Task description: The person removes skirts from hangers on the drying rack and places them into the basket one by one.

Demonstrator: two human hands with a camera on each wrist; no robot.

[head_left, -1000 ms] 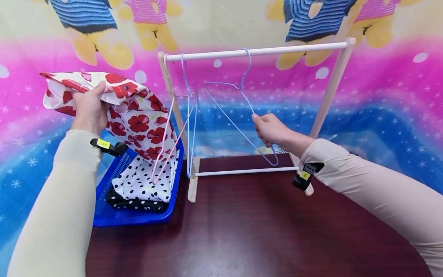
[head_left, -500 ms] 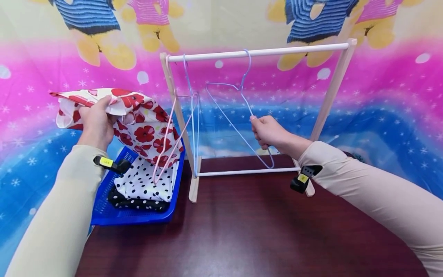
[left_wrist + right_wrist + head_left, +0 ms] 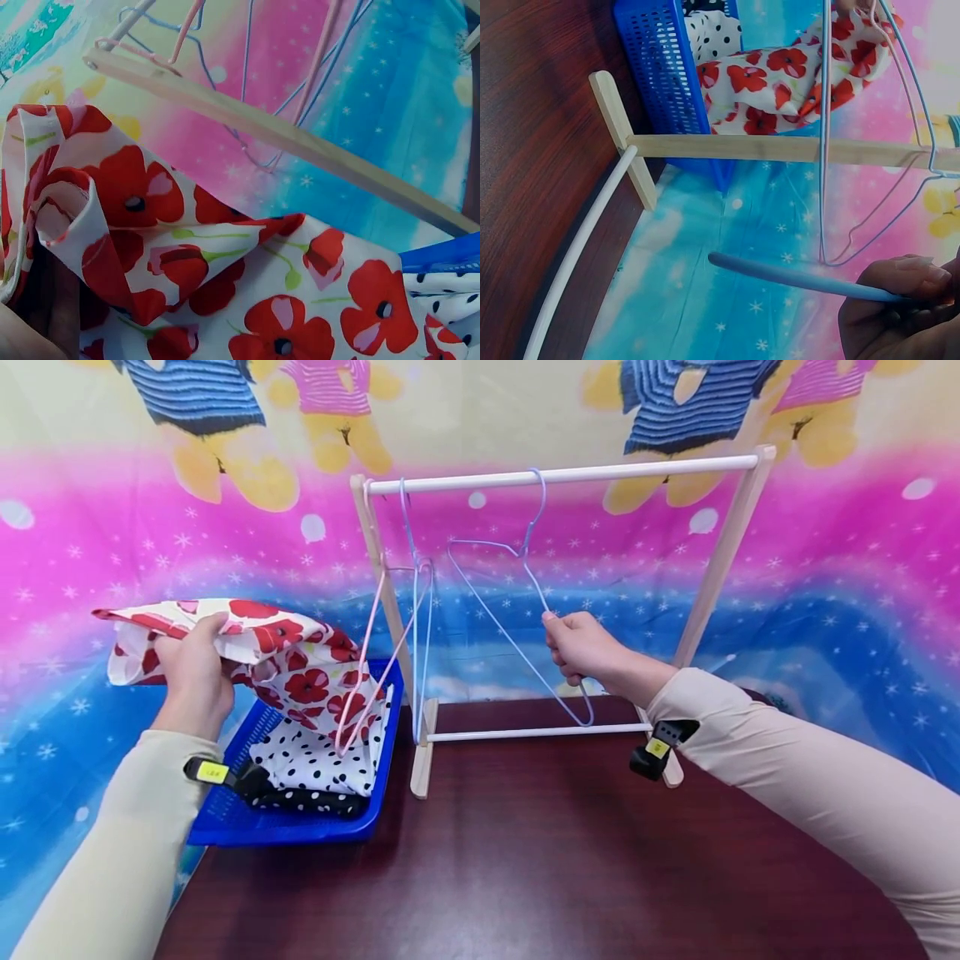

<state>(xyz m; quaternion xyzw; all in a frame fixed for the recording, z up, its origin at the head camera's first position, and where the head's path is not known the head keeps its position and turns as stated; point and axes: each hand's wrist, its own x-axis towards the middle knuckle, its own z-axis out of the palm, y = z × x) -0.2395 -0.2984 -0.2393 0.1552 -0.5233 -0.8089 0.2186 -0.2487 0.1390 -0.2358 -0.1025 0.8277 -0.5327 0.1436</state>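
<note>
My left hand (image 3: 197, 681) grips a white cloth printed with red poppies (image 3: 306, 687), thumb on top. The cloth's lower part hangs into the blue basket (image 3: 387, 735); in the left wrist view, its edge (image 3: 64, 206) rolls open near the hand. What kind of garment it is cannot be told. My right hand (image 3: 588, 647) pinches one side of a lavender wire hanger (image 3: 543, 497), whose hook sits on the rack's white top rail (image 3: 637, 469). In the right wrist view, this hanger's rounded corner (image 3: 802, 280) sticks out from the fingers.
A pink hanger (image 3: 373, 602) and a blue hanger (image 3: 417, 652) hang at the rack's left end, close to the wooden post (image 3: 396, 618). Folded polka-dot cloths (image 3: 307, 760) lie in the basket. A dark wooden table (image 3: 525, 852) bears the rack; behind hangs a printed backdrop.
My left hand has come down with the poppy cloth, so more of it bunches above the basket. My right hand keeps its pinch on the lavender hanger, almost unmoved.
</note>
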